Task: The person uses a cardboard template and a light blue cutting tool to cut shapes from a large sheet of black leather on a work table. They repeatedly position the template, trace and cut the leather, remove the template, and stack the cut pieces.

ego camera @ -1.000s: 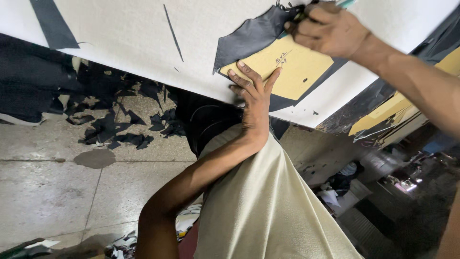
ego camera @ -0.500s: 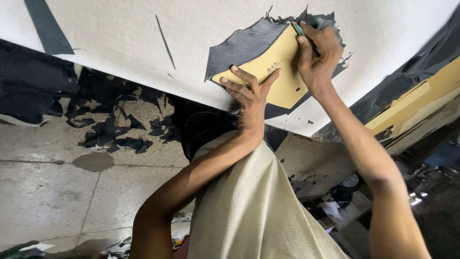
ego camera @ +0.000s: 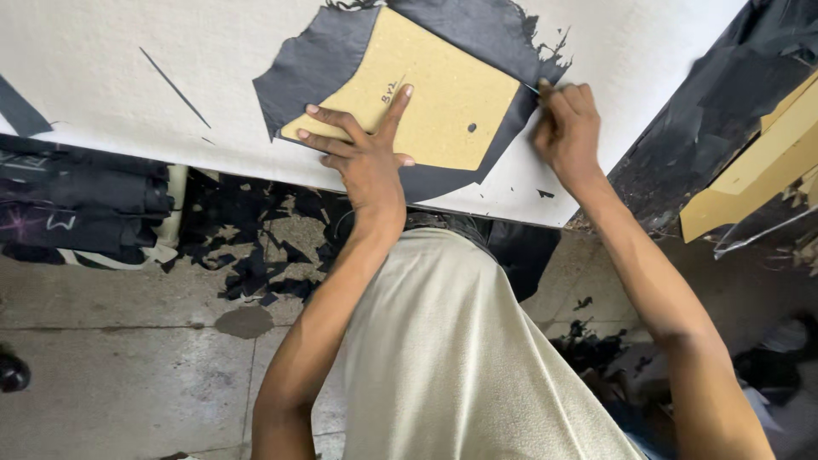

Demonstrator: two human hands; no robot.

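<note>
A tan cardboard template [ego camera: 434,106] with a small hole lies on a piece of dark fabric [ego camera: 319,55] on a white table [ego camera: 136,111]. My left hand [ego camera: 362,145] presses flat on the template's near left part, fingers spread. My right hand [ego camera: 567,128] is closed around a thin tool whose tip touches the template's right edge; the tool itself is mostly hidden by the fingers.
Dark fabric scraps [ego camera: 256,264] litter the concrete floor under the table. Folded dark cloth [ego camera: 77,200] is stacked at the left. More tan cardboard pieces [ego camera: 750,183] and dark fabric lie at the right.
My right hand moved from the template's far edge down to its right edge. The view shifted so the template now sits more centred. My left hand stays pressed on it.
</note>
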